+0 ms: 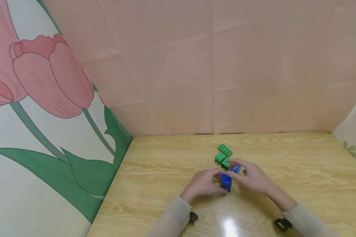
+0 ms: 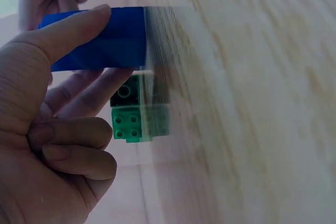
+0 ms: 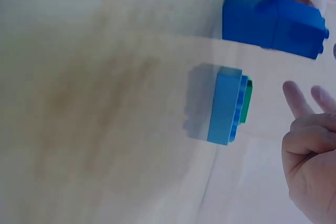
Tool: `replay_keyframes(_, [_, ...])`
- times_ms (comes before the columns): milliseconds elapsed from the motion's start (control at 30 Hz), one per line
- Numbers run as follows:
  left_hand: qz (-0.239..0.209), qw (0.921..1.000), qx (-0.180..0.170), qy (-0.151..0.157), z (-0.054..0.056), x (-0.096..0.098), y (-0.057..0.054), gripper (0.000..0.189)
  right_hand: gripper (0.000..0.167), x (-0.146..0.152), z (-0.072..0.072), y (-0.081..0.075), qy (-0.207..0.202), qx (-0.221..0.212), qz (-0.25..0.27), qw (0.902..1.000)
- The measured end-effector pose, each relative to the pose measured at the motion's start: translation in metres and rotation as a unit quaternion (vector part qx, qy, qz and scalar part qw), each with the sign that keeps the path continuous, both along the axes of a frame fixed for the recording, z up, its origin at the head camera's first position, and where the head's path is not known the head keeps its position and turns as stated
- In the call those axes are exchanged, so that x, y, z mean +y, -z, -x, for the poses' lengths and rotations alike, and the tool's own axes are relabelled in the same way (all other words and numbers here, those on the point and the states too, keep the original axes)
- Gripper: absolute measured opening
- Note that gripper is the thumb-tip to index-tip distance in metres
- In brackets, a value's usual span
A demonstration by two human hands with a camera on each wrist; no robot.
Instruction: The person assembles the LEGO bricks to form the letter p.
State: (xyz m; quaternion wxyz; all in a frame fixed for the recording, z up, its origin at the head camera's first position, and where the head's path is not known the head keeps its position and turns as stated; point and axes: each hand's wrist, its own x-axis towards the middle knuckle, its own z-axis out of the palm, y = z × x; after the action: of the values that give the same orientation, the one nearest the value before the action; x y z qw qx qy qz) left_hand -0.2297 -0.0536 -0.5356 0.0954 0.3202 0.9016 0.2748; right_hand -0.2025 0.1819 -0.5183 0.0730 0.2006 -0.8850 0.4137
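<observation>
A stack of two dark blue toy building bricks point(image 1: 226, 185) stands on the table, and my left hand point(image 1: 204, 183) holds it between thumb and fingers. In the left wrist view the thumb lies along the near side of the blue stack point(image 2: 123, 43). My right hand point(image 1: 253, 176) hovers just right of the stack, thumb and fingers spread, gripping nothing. Beneath its fingers a lighter blue brick point(image 1: 236, 169) lies on the table, apart from the stack in the right wrist view. Its studs face up.
Behind the blue bricks, several green pieces sit close together: a studded green brick point(image 1: 225, 149) farthest back, a green block point(image 1: 220, 158) and another green brick point(image 1: 225, 164). The wooden table point(image 1: 154, 158) meets a pink cloth backdrop point(image 1: 178, 82); a tulip-printed panel point(image 1: 47, 131) borders the left.
</observation>
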Motion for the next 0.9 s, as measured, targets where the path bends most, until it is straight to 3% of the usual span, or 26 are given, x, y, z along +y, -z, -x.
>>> replay_keyframes(200, [-0.016,0.9998,0.008,0.002,-0.001,-0.001,-0.002,0.057,0.05,0.004,0.018,-0.003,0.043,0.008,-0.021,0.9988])
replay_keyframes(367, [-0.028,0.9996,0.004,-0.003,-0.002,-0.002,-0.002,0.047,0.052,0.005,0.031,-0.001,0.076,0.008,-0.025,0.9968])
replay_keyframes(700, [-0.026,0.9996,0.007,-0.008,-0.001,-0.002,-0.001,0.034,0.063,0.01,0.058,0.009,0.108,-0.023,-0.02,0.9937])
replay_keyframes(900, [-0.019,0.9997,0.002,-0.014,-0.001,-0.001,0.0,0.035,0.07,0.012,0.072,0.008,0.126,-0.051,-0.042,0.9898])
